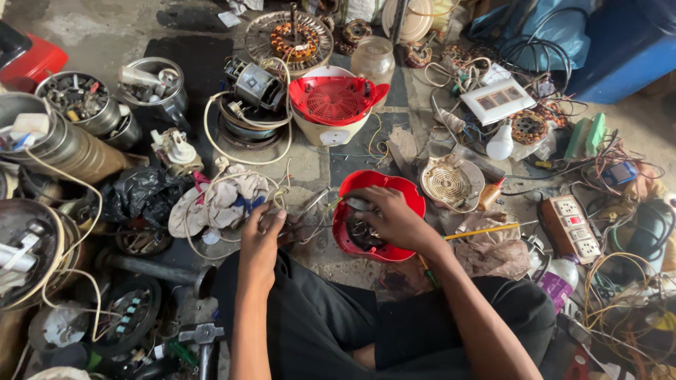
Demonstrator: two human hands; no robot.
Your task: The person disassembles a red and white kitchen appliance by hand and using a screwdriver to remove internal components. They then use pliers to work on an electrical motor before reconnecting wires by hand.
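Observation:
A red plastic housing (405, 191) lies open side up on the floor in front of my crossed legs, with dark parts and wiring inside. My right hand (389, 214) rests over its opening, fingers curled down into it on a small grey part. My left hand (263, 236) sits to the left of the housing, fingers pinched on thin wires (310, 207) that run toward it. A crumpled cloth (218, 200) lies just beyond my left hand.
A red and cream appliance body (334, 105) stands further back, beside a small motor (253, 86) with white cord. Metal tins (83, 105) of parts sit at the left. A round cream grille (451, 183), a switchboard (576, 226), a bulb (500, 143) and tangled cables crowd the right.

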